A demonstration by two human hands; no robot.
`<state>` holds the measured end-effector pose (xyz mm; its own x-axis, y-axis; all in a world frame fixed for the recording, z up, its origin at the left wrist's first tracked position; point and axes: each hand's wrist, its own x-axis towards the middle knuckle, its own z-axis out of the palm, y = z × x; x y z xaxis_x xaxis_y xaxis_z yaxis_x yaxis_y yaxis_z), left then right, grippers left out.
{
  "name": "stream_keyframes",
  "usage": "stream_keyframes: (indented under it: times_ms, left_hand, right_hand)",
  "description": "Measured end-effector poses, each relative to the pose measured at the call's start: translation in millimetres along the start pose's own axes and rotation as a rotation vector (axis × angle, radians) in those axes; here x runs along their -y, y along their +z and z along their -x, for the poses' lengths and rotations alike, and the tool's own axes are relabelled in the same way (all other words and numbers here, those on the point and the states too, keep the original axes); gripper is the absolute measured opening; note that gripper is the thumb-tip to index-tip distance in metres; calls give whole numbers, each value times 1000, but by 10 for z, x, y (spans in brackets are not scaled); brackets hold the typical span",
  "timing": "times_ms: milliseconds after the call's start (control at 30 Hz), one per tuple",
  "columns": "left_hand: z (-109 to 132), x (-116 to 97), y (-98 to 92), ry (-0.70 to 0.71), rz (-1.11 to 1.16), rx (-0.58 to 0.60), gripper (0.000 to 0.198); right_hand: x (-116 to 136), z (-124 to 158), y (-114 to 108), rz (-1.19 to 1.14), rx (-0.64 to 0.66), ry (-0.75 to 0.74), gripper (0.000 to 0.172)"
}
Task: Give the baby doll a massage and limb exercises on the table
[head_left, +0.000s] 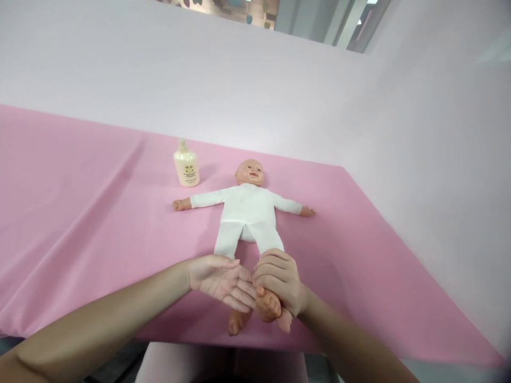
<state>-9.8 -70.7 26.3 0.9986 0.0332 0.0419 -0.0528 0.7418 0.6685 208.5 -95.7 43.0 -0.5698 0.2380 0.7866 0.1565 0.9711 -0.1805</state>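
A baby doll [248, 205] with a white cloth body lies on its back, arms spread and feet toward me. My right hand [279, 279] wraps around the lower leg on the right, just above the doll's foot [268, 305], which pokes out below my fingers. Palm up and fingers stretched, my left hand [223, 281] is over the other leg, its fingertips close to the held foot. Beneath it the doll's second foot [238, 322] shows near the table edge. Whether my left fingertips touch the held foot I cannot tell.
A pale yellow pump bottle [186, 166] stands upright beyond the doll's outstretched arm on the left. Pink cloth [120, 223] covers the table, with folds at the left. A white wall [239, 85] rises behind and along the right side.
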Motion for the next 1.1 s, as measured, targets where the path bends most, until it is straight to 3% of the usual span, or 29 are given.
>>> stream_keyframes:
  times_ms: [267,467,633,833,1000,1100]
  left_hand:
    - [14,47,-64,-25,-2,-6,68]
    - [15,53,-78,-61,-86,19,74]
    - [6,20,-37,-78,-130,33,79]
    - [-8,-5,-12,-75,-143,60,79]
    - [19,-68,8,-93,-162,52,75]
    - [46,-114,7,-132,-188,67,74]
  right_hand:
    - [58,-44,-4,-34,38,-31,65]
    - [68,5,25,23,170,-35,62]
    - [79,-23,10,-48,95,-64,56]
    - [106,0,53,-51,115,-126,38]
    - [206,15,100,-95,152,-62,9]
    - [243,-7,108,-111,163,-84,14]
